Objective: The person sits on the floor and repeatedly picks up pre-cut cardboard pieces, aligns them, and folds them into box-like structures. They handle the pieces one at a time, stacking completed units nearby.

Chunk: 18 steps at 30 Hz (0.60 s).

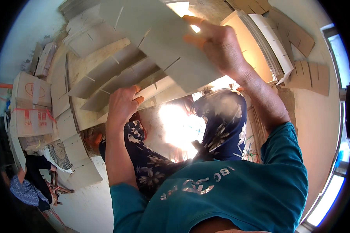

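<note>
While a pale worktable (85, 122) spreads across the far side of the person's knees, the biggest piece in play is a broad grey sheet (159, 39), held up at a tilt above the tabletop, slotted along its length. Next in size, a pile of slotted boards (274, 46) stands off to the right, and a pair of cartons (33, 103) sits one on the other at the far left. Smaller than these, slotted grey strips (101, 73) lie side by side on the table, running out from under the sheet's lower left edge. The right hand (221, 46) grasps the sheet near its upper right edge, fingers wrapped over the rim; the left hand (122, 101) pinches the near end of a pale strip (159, 86) between thumb and fingertips. The step in hand seems to be bringing sheet and strips together at their cuts, though blur and the sheet itself hide whether any are joined. By that reading, the next move calls for steadying the strip with the left and squaring the sheet, so that each narrow slot (172, 64) faces its partner without creasing the board.
</note>
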Available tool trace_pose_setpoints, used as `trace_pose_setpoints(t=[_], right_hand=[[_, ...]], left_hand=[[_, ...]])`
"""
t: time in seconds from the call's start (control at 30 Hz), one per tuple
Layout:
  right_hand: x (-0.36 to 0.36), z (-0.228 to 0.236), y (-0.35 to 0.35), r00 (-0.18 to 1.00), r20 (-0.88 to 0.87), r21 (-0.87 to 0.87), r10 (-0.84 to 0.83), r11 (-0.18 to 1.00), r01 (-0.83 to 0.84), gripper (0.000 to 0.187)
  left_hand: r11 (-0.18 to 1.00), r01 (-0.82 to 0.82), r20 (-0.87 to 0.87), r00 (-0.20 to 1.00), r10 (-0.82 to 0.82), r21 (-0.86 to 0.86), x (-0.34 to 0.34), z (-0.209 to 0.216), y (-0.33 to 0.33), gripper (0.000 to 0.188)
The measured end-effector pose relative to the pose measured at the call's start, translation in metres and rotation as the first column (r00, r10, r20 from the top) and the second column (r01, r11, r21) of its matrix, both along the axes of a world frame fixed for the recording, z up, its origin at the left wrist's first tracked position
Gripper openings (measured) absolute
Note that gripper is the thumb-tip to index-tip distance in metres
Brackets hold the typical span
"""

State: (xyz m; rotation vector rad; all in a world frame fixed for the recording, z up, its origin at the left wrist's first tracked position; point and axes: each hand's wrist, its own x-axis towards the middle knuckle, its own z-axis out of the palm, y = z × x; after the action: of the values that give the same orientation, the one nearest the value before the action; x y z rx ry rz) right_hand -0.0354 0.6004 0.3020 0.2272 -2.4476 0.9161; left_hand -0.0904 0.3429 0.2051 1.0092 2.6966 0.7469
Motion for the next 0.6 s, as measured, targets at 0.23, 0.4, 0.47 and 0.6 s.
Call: trace_pose_setpoints(t=[0.23,0.4,0.47,0.6], right_hand=[[-0.014,-0.012,-0.037,0.979,0.162,0.014,0.126,0.991,-0.131,0.028],[-0.021,-0.022,-0.046,0.963,0.231,0.202,0.141,0.961,-0.189,0.023],[-0.026,-0.029,-0.049,0.936,0.307,0.205,0.174,0.948,-0.243,0.017],[-0.032,-0.032,-0.059,0.938,0.259,0.246,0.229,0.924,-0.294,0.013]], left_hand=[[0.999,0.032,-0.059,0.998,-0.03,0.032,0.002,-0.007,-0.002,0.01],[0.994,0.062,-0.109,0.993,-0.051,0.093,0.0,-0.012,-0.001,0.009],[0.993,0.069,-0.123,0.991,-0.057,0.096,-0.001,-0.014,0.0,0.009],[0.996,0.054,-0.123,0.991,-0.044,0.077,-0.003,-0.016,0.001,0.011]])
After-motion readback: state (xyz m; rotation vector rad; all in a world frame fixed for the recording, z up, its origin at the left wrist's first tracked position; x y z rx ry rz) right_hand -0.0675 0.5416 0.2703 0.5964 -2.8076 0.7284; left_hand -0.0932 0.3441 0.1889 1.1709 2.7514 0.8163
